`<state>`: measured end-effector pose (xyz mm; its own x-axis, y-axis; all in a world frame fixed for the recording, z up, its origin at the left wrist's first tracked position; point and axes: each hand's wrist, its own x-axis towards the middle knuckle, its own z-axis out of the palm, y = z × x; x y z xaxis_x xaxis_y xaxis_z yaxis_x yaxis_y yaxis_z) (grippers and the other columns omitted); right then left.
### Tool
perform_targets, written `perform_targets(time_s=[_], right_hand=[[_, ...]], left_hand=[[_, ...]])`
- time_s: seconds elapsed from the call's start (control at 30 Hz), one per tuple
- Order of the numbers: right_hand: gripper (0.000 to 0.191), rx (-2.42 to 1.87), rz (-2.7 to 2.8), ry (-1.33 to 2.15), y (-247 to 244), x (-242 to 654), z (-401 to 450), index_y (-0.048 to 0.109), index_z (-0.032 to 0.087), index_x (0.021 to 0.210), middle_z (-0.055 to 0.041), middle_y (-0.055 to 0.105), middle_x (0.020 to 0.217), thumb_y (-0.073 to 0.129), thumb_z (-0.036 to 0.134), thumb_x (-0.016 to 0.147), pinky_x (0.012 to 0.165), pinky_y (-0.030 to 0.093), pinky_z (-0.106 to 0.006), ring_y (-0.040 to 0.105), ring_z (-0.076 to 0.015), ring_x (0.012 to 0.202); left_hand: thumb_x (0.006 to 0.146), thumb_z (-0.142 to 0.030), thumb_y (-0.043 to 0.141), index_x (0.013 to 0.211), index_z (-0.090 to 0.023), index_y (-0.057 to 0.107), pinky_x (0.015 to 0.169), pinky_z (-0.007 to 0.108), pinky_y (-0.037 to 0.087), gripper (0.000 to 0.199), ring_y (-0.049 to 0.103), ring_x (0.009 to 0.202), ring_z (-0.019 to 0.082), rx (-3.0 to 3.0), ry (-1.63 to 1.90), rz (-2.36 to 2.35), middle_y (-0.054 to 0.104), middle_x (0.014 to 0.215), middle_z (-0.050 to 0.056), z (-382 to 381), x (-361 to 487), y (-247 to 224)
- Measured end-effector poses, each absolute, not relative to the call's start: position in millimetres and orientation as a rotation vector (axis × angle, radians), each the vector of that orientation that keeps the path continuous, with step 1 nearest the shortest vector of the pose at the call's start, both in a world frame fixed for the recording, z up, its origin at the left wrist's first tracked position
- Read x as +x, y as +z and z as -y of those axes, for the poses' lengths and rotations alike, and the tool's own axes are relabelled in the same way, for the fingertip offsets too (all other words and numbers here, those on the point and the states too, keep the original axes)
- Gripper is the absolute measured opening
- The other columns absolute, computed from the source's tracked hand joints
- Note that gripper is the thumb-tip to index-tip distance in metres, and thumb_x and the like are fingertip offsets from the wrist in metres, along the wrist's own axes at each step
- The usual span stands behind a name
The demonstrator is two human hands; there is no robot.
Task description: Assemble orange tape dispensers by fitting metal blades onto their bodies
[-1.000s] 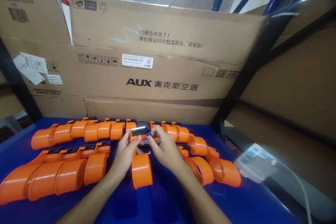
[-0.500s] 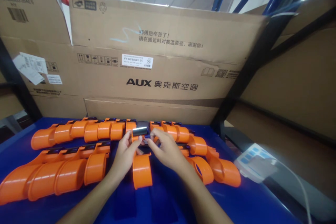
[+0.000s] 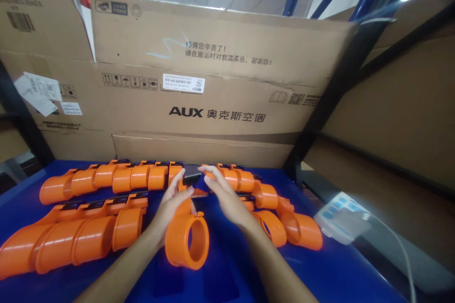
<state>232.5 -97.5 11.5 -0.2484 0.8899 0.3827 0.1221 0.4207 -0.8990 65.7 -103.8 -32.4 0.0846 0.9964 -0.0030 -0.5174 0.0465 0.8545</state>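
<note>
An orange tape dispenser [image 3: 186, 241] is held upright over the blue table, its ring hanging lowest and the ring's opening turned to the right. My left hand [image 3: 174, 203] is closed round its upper frame from the left. At its top lies a dark strip [image 3: 192, 179], partly hidden by fingers. My right hand [image 3: 223, 196] is closed on a small dark blue piece [image 3: 201, 182] at the dispenser's upper right, thumb and fingers on it. Whether this piece is fixed to the dispenser cannot be made out.
Several orange tape dispensers lie in a back row [image 3: 122, 179] and a front left group [image 3: 94, 239]; others lie at right [image 3: 302, 231]. Cardboard panels [image 3: 220, 142] stand behind the blue table [image 3: 313, 279]. A white device with a cable [image 3: 339, 218] sits at right, near a dark post [image 3: 320, 90].
The dispenser has turned, so its ring now shows its opening to the right. The toothed strip on top has tilted away. My right fingers have risen slightly around the blue piece.
</note>
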Motion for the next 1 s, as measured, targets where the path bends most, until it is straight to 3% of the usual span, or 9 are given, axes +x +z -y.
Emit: perform_targets(time_s=[0.13,0.23,0.3,0.43,0.57,0.7,1.0], right_hand=[[0.03,-0.752,1.609,1.234,11.6,230.5,98.5,0.061,0.027,0.118,-0.0069,0.065,0.122,0.047,0.046,0.099,0.099,0.049,-0.039,0.059,-0.0258,0.121],[0.03,-0.787,1.589,1.23,9.8,232.6,96.2,0.059,0.027,0.12,-0.0055,0.067,0.109,0.054,0.045,0.096,0.093,0.05,-0.037,0.064,-0.0243,0.106],[0.032,-0.815,1.588,1.226,7.5,234.0,93.6,0.056,0.027,0.12,-0.0028,0.067,0.098,0.06,0.045,0.094,0.086,0.051,-0.034,0.065,-0.0219,0.094],[0.038,-0.826,1.578,1.223,3.1,233.9,89.8,0.052,0.026,0.117,-0.0002,0.065,0.09,0.066,0.049,0.09,0.071,0.05,-0.029,0.065,-0.0193,0.083],[0.042,-0.842,1.612,1.175,1.3,231.8,90.5,0.053,0.026,0.115,0.0018,0.063,0.085,0.071,0.05,0.087,0.068,0.048,-0.028,0.062,-0.0169,0.076],[0.042,-0.833,1.627,1.137,0.5,229.4,92.1,0.055,0.025,0.114,0.0048,0.057,0.078,0.075,0.047,0.085,0.066,0.044,-0.027,0.055,-0.0136,0.068],[0.034,-0.785,1.635,1.169,2.5,228.0,94.7,0.05,0.026,0.101,0.0041,0.052,0.081,0.072,0.049,0.09,0.064,0.042,-0.026,0.049,-0.013,0.069]], left_hand=[[0.069,-0.035,0.089,0.138,-0.027,0.06,0.071,0.033,0.061,0.075,0.077,0.086,0.027,0.828,1.296,-0.663,0.073,0.12,0.012,108.0,68.9,-29.0],[0.071,-0.035,0.088,0.145,-0.032,0.052,0.07,0.039,0.062,0.082,0.078,0.086,0.031,0.833,1.199,-0.608,0.07,0.128,0.014,112.5,70.4,-27.9],[0.07,-0.031,0.089,0.144,-0.03,0.053,0.08,0.04,0.061,0.082,0.077,0.093,0.03,0.847,1.208,-0.593,0.07,0.129,0.013,115.1,71.4,-28.5],[0.071,-0.032,0.089,0.134,-0.022,0.062,0.092,0.037,0.056,0.069,0.074,0.102,0.028,0.915,1.25,-0.601,0.075,0.116,0.012,117.0,74.2,-30.7],[0.08,-0.045,0.081,0.116,-0.02,0.073,0.088,0.03,0.055,0.044,0.07,0.106,0.025,0.983,1.335,-0.687,0.075,0.112,0.01,113.5,74.3,-33.5],[0.078,-0.052,0.08,0.105,-0.019,0.076,0.072,0.025,0.053,0.043,0.069,0.087,0.021,1.03,1.398,-0.832,0.075,0.094,0.007,109.7,70.5,-35.3],[0.08,-0.055,0.078,0.102,-0.017,0.076,0.071,0.026,0.05,0.044,0.066,0.078,0.019,1.113,1.377,-0.836,0.069,0.071,0.002,109.4,67.8,-32.0]])
